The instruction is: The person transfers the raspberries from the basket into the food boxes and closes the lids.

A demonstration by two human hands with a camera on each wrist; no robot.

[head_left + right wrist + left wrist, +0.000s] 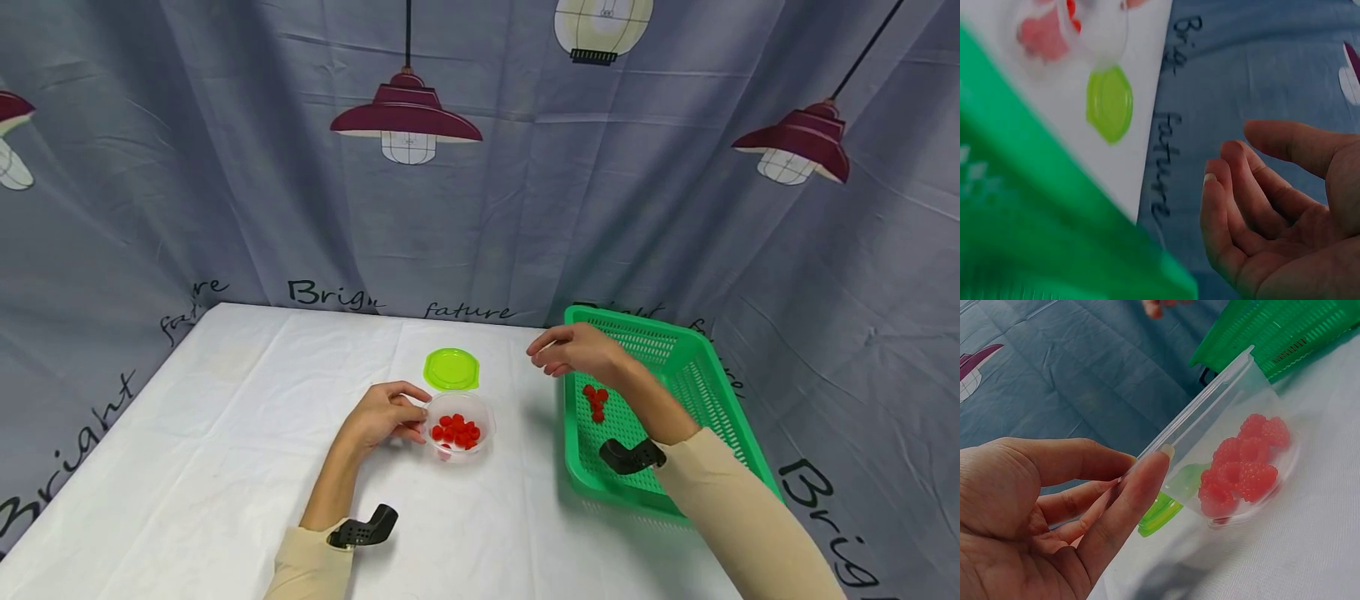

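While the left hand point(386, 414) is pinching the clear cup point(486, 417) near the centre of the frame, the thin wall could be bending if the fingers are squeezing too strongly, and then the red raspberries point(456, 432) inside might be rolling out on the white table point(247, 400). A sideways pull might also be tipping the cup, because the hold is coming only from its left side. At the right of the frame, the right sleeve point(742, 500) is passing over the green basket point(572, 442), where a few other raspberries point(596, 402) are lying; a low arm could be catching its edge. About the grip: the left one is grasping the cup's rim between thumb and fingers; the right hand point(581, 350) is holding nothing, its fingers loosely bent and standing apart from the thumb. Just above the cup, the green lid point(452, 369) is lying flat.
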